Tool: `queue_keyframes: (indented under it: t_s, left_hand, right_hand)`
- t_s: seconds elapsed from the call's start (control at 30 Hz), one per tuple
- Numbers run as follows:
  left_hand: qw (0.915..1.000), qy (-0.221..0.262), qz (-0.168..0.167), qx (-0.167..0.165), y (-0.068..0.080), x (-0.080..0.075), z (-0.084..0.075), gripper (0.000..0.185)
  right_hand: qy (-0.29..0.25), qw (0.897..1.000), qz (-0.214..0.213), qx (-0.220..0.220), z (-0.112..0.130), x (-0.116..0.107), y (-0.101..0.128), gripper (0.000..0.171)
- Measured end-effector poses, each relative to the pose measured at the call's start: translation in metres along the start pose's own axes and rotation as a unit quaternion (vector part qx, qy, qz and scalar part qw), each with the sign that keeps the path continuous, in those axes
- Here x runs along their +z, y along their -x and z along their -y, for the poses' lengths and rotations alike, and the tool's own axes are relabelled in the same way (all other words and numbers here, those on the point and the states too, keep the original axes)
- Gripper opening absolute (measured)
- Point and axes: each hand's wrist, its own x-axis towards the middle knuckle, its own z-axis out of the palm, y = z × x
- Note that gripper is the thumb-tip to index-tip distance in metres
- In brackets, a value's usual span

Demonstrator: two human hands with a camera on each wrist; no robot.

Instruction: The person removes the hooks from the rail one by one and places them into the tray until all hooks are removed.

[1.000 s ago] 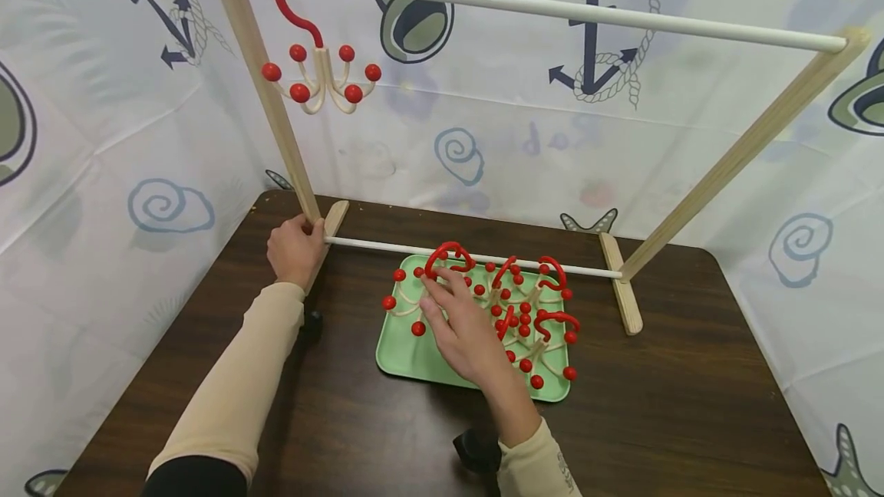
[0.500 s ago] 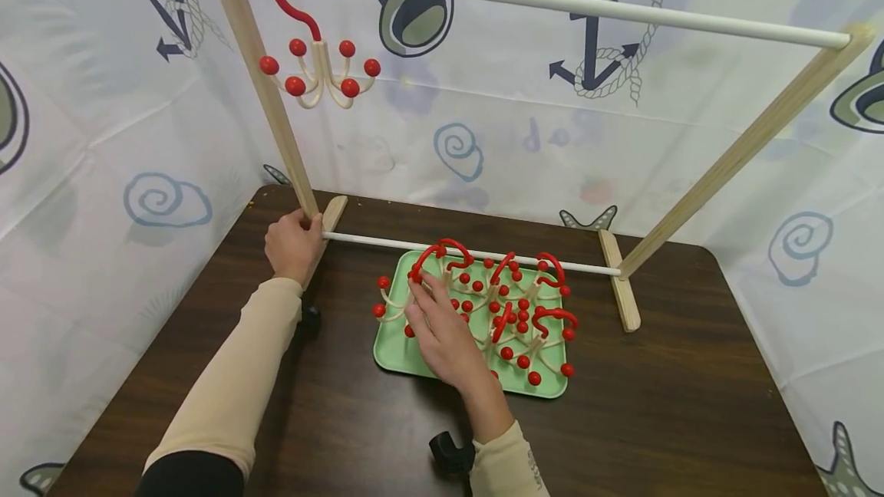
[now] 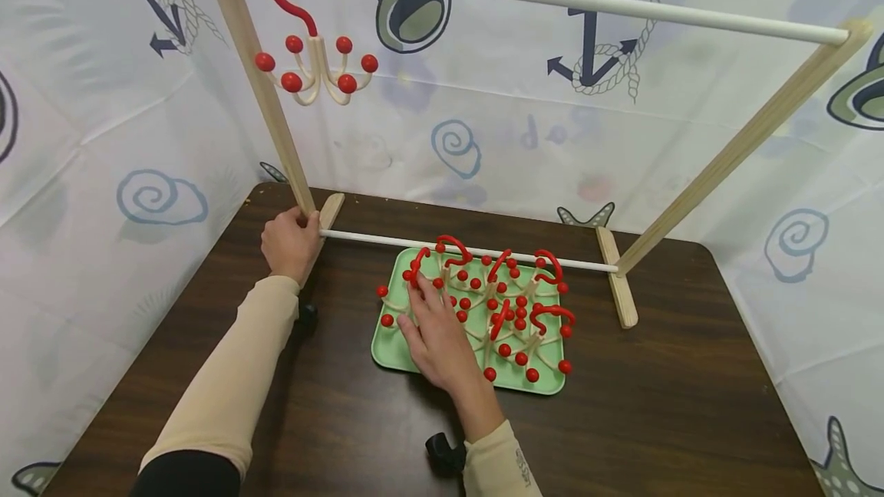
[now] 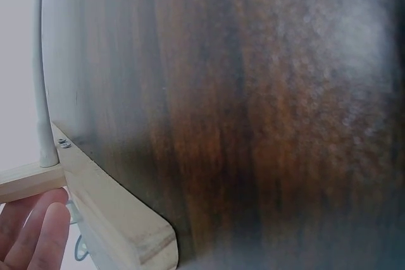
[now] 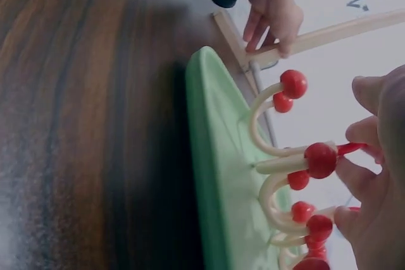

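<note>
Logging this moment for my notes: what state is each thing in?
Left hand: grips the rack's left post at its base.
Right hand: fingers on a hook in the tray.
Rack: upright.
Hung hook: on the top rail.
Green tray: holds piled hooks.

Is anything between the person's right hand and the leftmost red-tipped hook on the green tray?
Nothing visible. The right hand is already on the leftmost hook in the tray; the right wrist view shows fingers touching it. The other hooks lie to its right, close beside it.
</note>
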Motion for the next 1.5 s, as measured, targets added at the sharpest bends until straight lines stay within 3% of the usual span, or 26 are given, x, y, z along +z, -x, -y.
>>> queue_keyframes:
  t_s: [0.4, 0.67, 1.0, 1.33, 1.5]
  left_hand:
    - [1.0, -0.002, 0.003, -0.003, 0.0, -0.002, -0.002, 0.033]
    - [0.9999, -0.007, 0.007, -0.007, -0.001, -0.001, 0.0, 0.035]
    - [1.0, -0.006, 0.002, -0.008, 0.001, -0.002, -0.002, 0.035]
    - [1.0, -0.005, 0.0, -0.007, 0.001, -0.001, -0.004, 0.036]
    - [1.0, -0.003, -0.002, -0.007, 0.001, 0.0, -0.004, 0.033]
  right_hand:
    - [0.014, 0.999, -0.019, -0.042, -0.005, 0.004, 0.004, 0.052]
    - [-0.02, 1.0, -0.003, -0.018, -0.01, 0.006, 0.01, 0.058]
    - [-0.05, 0.999, 0.0, -0.002, -0.006, 0.004, 0.015, 0.053]
    - [-0.083, 0.995, 0.041, 0.027, 0.011, -0.032, 0.023, 0.054]
    - [-0.085, 0.996, 0.018, -0.007, 0.023, -0.057, 0.026, 0.043]
